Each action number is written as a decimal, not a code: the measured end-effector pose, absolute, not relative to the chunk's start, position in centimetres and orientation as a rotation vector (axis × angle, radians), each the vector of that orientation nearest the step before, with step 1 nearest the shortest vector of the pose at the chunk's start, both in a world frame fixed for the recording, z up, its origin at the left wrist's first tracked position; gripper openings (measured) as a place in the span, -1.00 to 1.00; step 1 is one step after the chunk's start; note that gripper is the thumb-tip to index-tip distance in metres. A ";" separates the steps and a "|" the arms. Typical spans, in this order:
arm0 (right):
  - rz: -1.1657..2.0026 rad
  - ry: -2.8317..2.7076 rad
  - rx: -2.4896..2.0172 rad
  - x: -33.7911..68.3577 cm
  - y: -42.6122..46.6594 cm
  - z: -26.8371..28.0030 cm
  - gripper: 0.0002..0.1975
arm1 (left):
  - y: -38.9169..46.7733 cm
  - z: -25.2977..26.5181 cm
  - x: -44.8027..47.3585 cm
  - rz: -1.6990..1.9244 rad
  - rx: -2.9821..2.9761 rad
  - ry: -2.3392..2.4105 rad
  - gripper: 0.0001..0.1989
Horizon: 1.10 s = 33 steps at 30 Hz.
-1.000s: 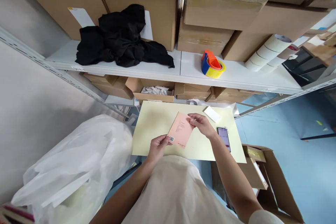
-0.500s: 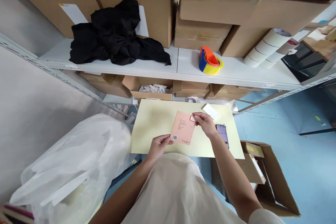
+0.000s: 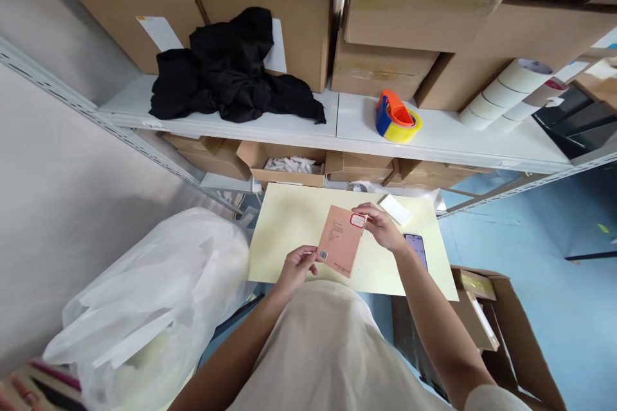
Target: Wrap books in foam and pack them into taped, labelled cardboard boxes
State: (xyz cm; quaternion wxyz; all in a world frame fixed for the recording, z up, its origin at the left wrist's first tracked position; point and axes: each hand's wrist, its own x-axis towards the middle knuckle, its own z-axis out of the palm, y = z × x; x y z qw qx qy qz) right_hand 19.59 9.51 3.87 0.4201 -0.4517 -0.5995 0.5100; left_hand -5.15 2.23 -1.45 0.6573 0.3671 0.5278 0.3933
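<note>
A thin pink booklet point(image 3: 340, 245) is held tilted above the pale yellow tabletop point(image 3: 282, 218). Its visible side carries small print, a barcode low on the left and a red-bordered white label point(image 3: 357, 220) at the top right. My left hand point(image 3: 297, 266) pinches the lower left edge, thumb on top. At the upper right corner, beside the label, my right hand point(image 3: 383, 228) grips the booklet between thumb and fingers. Beyond that hand lies a small white stack, perhaps labels or cards point(image 3: 395, 209). A phone point(image 3: 417, 250) with a lit screen rests partly behind my right forearm.
Cardboard boxes point(image 3: 390, 67), black cloth point(image 3: 231, 70), a tape dispenser point(image 3: 398, 119) and white rolls point(image 3: 504, 96) occupy the shelf point(image 3: 354, 115) ahead. Left of the table bulges a white plastic bag point(image 3: 154, 295); an open carton point(image 3: 525, 340) stands at the right.
My right fingers have come off the label to the booklet's corner, so the label shows fully. The booklet has turned slightly. The whole view has shifted a little.
</note>
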 end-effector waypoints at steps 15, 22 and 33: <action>1.364 -1.493 -1.271 16.9 10.8 6.4 -0.71 | 2.6 0.0 -5.9 0.908 0.537 1.019 -0.52; 1.290 -1.474 -1.338 16.3 10.9 6.9 -0.70 | 3.2 1.5 -6.0 0.830 0.964 1.110 -0.65; 1.662 -1.003 -1.245 17.0 5.2 3.5 -0.52 | 2.0 0.2 -5.6 1.000 0.639 1.060 -0.67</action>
